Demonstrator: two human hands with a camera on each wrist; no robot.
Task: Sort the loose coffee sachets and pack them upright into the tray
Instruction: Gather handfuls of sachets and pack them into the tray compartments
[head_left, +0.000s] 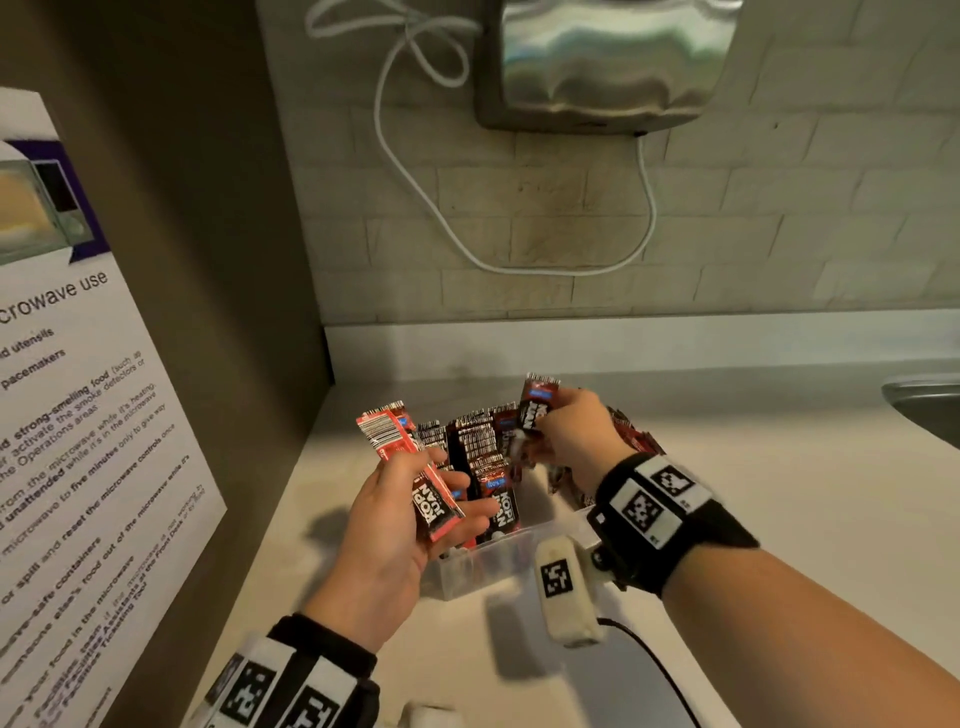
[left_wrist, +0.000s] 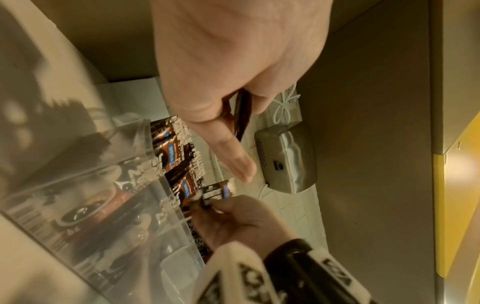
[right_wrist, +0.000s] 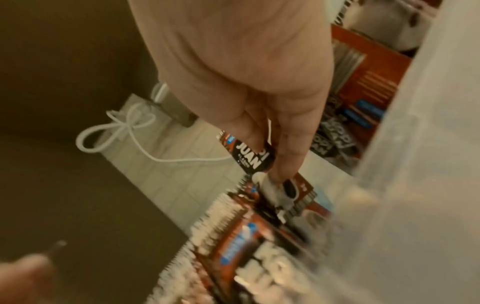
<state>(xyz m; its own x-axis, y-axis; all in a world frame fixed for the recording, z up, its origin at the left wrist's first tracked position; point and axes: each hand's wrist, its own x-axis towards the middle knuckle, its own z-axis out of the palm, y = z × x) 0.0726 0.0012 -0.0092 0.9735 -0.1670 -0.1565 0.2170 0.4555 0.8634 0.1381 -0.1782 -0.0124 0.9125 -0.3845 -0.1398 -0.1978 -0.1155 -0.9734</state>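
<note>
The left hand (head_left: 395, 525) is gripping a red sachet (head_left: 410, 467), thumb curled across its face and fingers behind, holding it tilted just above the near left corner of the clear tray (head_left: 483, 566). The right hand (head_left: 576, 441) is pinching a dark sachet (head_left: 537, 408) by its middle, thumb and fingertips closed on it, and holding it upright over the far right part of the tray. The tray is sitting on the pale counter (head_left: 779, 519) and already has a row of dark sachets (head_left: 478, 441) standing on end in it, packed close together; more sachets are lying loose in a heap (head_left: 634, 436) just behind the right wrist. The step in hand looks like slotting the dark sachet into the standing row. To do it well, the person should be lowering it straight down with its label the same way up as its neighbours, using a fingertip to part the row so the thin packet is not buckling or knocking others flat. The red one seems to be a different kind, so it probably belongs in its own group, not mixed into the dark row. Near the tray's front, space is still showing.
</note>
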